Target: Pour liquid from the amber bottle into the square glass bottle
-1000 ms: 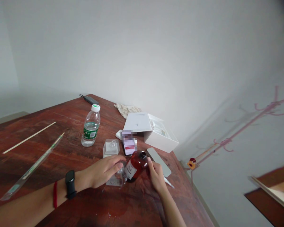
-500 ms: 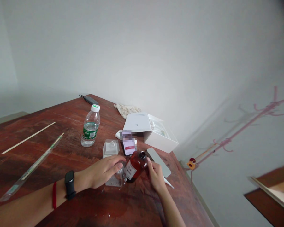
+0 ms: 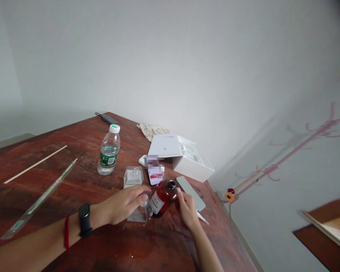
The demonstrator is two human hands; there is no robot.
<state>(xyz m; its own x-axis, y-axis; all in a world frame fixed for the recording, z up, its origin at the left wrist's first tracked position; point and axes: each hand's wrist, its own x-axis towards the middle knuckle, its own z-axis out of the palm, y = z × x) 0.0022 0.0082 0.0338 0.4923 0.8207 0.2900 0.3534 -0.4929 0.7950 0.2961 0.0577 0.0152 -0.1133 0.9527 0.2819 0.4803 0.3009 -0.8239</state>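
An amber bottle (image 3: pixel 164 199) with a white label and an uncapped mouth stands tilted toward the right, low over the table. My right hand (image 3: pixel 187 207) is closed around its right side, the thumb near the bottle's shoulder. On the other side, my left hand (image 3: pixel 129 204) reaches over a clear plastic case (image 3: pixel 138 216), thumb and fingers stretched out and apart. Its fingertips come close to the bottle; whether they touch it I cannot tell. A second clear plastic piece (image 3: pixel 133 174) lies just behind that hand. A phone (image 3: pixel 155 176) with a lit screen lies behind the bottle.
A half-full water bottle (image 3: pixel 108 153) stands left of the phone. Further left lie a bare stick (image 3: pixel 36 164) and wrapped chopsticks (image 3: pixel 42 198). An opened white box (image 3: pixel 191 170), a grey-green slab (image 3: pixel 191 192) and a white nozzle (image 3: pixel 202 218) are on the right. Droplets wet the front tabletop (image 3: pixel 130 260).
The view has shifted very slightly. Both hands and the amber bottle keep nearly the same positions.
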